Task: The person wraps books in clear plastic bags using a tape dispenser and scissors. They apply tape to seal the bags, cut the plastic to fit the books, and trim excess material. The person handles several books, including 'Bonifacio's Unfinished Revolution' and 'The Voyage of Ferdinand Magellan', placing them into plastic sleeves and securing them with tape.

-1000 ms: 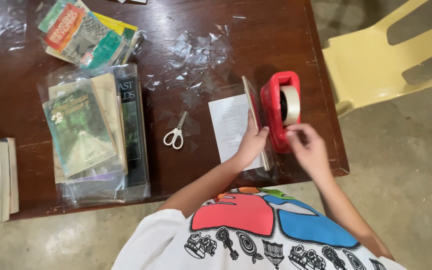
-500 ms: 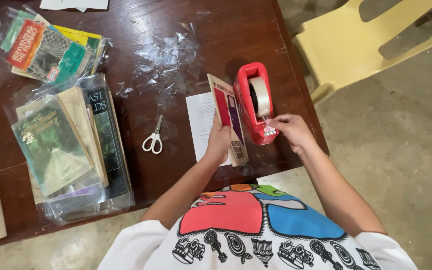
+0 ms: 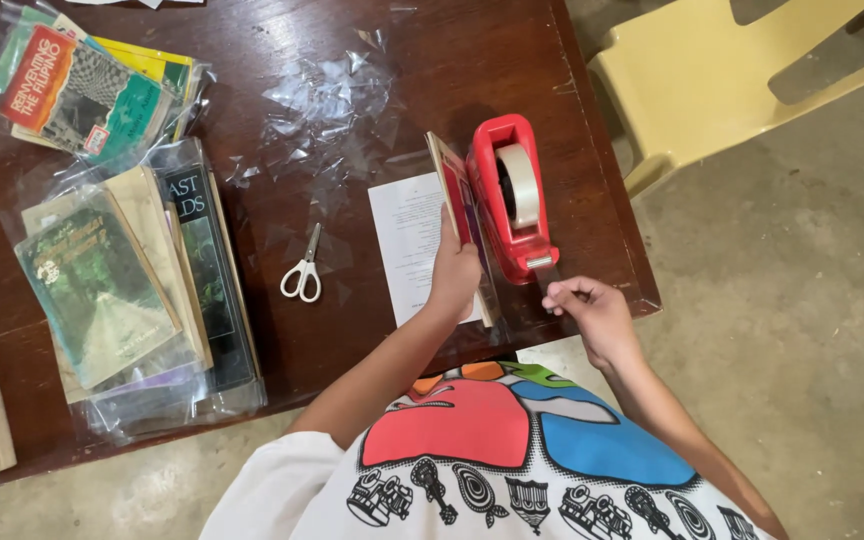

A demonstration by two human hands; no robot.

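Head view, looking straight down on a dark wooden counter (image 3: pixel 252 330). I see the red tape dispenser (image 3: pixel 508 200) standing near the right edge of the counter, its long axis running far-to-near, tilted slightly; the cutter end points toward the person, the rounded end away. A roll of pale tape (image 3: pixel 522 183) sits in its middle.

Right hand (image 3: pixel 592 310) is at the near end of the dispenser, fingers curled and pinched just below the cutter, on what looks like a strip of tape; the strip itself is too thin for me to confirm.

Left hand (image 3: pixel 455 275) is closed around a thin book (image 3: pixel 455 205) held on edge, just left of the dispenser and nearly touching it. The book's long axis runs parallel to the dispenser, far-to-near. A white printed sheet (image 3: pixel 407 240) lies flat under and left of the book.

Left of that: small scissors with white handles (image 3: pixel 303 268), handles toward the near side, blades pointing far. Scraps of clear plastic (image 3: pixel 327 100) are scattered on the far middle of the counter. Further left, a stack of books in clear wrap (image 3: pixel 122 280), and another pile of books (image 3: pixel 82 90) at the far left corner.

A pale yellow plastic chair (image 3: pixel 712 80) stands off the counter, far right, on the concrete floor (image 3: pixel 802 350).
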